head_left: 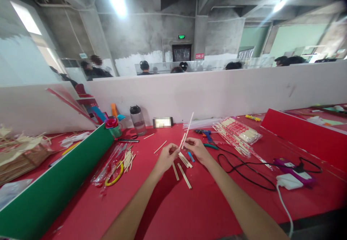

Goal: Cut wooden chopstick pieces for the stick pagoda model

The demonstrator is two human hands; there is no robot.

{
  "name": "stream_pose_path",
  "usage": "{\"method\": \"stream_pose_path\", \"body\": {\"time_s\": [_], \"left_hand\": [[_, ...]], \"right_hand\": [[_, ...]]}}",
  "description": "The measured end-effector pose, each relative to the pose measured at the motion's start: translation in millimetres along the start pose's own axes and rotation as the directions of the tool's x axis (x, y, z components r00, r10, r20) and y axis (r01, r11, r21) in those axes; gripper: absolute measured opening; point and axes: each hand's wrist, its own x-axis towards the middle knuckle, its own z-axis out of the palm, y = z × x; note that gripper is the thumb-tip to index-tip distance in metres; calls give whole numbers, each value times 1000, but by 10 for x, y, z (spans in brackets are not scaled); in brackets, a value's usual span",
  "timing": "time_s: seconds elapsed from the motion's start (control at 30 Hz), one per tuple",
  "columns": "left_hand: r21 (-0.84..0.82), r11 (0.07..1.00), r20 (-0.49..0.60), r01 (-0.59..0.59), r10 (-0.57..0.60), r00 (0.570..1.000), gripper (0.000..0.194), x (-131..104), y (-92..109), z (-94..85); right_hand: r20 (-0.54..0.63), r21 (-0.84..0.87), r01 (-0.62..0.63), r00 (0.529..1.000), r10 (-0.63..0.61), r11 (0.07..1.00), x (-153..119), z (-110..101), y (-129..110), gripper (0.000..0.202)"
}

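Above the middle of the red table, my left hand pinches a short wooden stick that points up. Close beside it, my right hand has its fingers closed on a longer wooden stick, tilted up and to the right. The lower ends of both sticks sit near my fingertips; whether they touch each other I cannot tell. Beneath my hands lie several loose wooden sticks. A small blue piece rests just below my right fingers.
To the left are a pile of short sticks, yellow-handled scissors, a water bottle and a green divider. On the right lie a glue gun, bagged sticks, a black cable and a purple power strip.
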Motion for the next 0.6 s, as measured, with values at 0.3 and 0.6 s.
{"method": "stream_pose_path", "body": {"time_s": [0.3, 0.6], "left_hand": [[137, 986, -63, -99, 108, 992, 26, -18, -9, -38], [337, 909, 79, -244, 231, 970, 35, -27, -18, -100]], "right_hand": [[62, 24, 32, 998, -33, 999, -27, 70, 57, 30], [24, 47, 22, 999, -23, 999, -13, 81, 54, 31]]}}
